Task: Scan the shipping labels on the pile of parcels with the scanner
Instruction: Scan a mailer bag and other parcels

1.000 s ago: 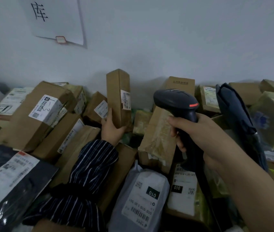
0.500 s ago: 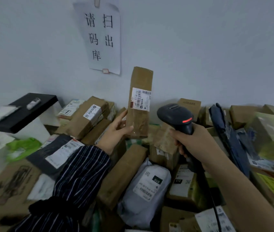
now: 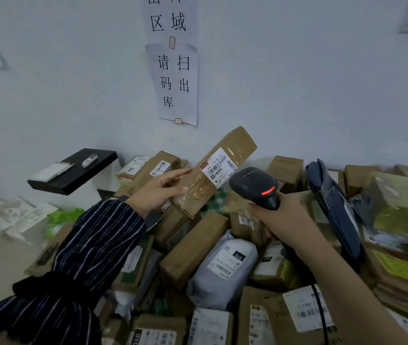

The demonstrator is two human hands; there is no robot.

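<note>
Scanner (image 3: 255, 186) beside lower edge of parcel (image 3: 214, 173)

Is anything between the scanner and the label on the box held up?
Nothing visible. The scanner, in the right hand, is close beside the label; the left hand grips the box lower down, off the label.

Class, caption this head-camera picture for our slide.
Left hand holds a tilted brown box, its label near the scanner gripped in the right hand.

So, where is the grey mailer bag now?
In the head view the grey mailer bag lies in the pile, low and centre, below the scanner in the right hand, beside a long brown box on its left.
</note>
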